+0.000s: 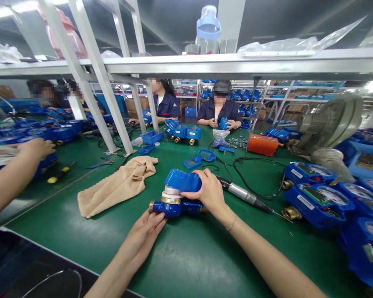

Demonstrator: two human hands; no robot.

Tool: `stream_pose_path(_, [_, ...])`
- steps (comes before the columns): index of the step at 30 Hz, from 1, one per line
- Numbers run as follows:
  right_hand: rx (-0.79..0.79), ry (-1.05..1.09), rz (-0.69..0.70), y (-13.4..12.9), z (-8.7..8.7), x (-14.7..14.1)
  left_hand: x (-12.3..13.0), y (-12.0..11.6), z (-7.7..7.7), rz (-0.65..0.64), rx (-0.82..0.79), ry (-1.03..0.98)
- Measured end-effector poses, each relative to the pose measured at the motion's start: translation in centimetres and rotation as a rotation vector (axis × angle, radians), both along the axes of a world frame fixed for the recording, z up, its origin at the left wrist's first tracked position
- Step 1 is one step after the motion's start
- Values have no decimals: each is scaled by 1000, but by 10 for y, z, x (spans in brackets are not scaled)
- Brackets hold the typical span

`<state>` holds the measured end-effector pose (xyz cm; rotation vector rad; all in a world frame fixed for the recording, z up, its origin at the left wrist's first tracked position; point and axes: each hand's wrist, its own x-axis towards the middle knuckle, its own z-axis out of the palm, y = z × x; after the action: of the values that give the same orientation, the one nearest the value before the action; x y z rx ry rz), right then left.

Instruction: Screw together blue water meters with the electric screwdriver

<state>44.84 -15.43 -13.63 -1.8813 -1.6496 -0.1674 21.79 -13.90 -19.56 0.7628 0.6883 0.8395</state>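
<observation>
A dark blue meter body (170,209) with brass ends and a white-rimmed round top lies on the green table. The fingers of my left hand (149,229) are pressed together against its lower left side, by the brass end. My right hand (209,190) grips a blue plastic housing (180,181) from the right, thumb in front and fingers over the back, and holds it tilted over the round top. Beyond my right hand lies an electric screwdriver (244,194) with a long thin bit.
A beige cloth (119,186) lies left of the meter. Blue meters (317,203) crowd the right side, near a fan (332,120). Behind are blue frames (192,162), an orange box (262,145) and several people. A co-worker's hand (35,149) reaches in at left.
</observation>
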Motion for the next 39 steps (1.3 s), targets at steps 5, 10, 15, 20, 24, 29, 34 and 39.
stream_pose_path(5, [46, 136, -94, -4, -8, 10, 32, 9, 7, 26, 254, 35])
stream_pose_path(10, [79, 257, -166, -6, -17, 22, 71, 9, 11, 35, 381, 167])
stream_pose_path(15, [57, 338, -156, -6, -13, 31, 80, 24, 26, 125, 614, 455])
stream_pose_path(20, [-70, 407, -101, -9, 3, 28, 66, 51, 83, 169, 968, 836])
stream_pose_path(24, [-276, 535, -5, -9, 4, 16, 58, 74, 135, -128, 1154, 1080])
stream_pose_path(29, [-508, 666, 128, -10, -8, 7, 64, 92, 158, -518, 1282, 1251])
stream_pose_path(34, [-589, 577, 176, -13, -9, 17, 85, 106, 149, -719, 1323, 1307])
stream_pose_path(39, [-618, 370, 215, -17, 7, 41, 109, 119, 127, -886, 1320, 1271])
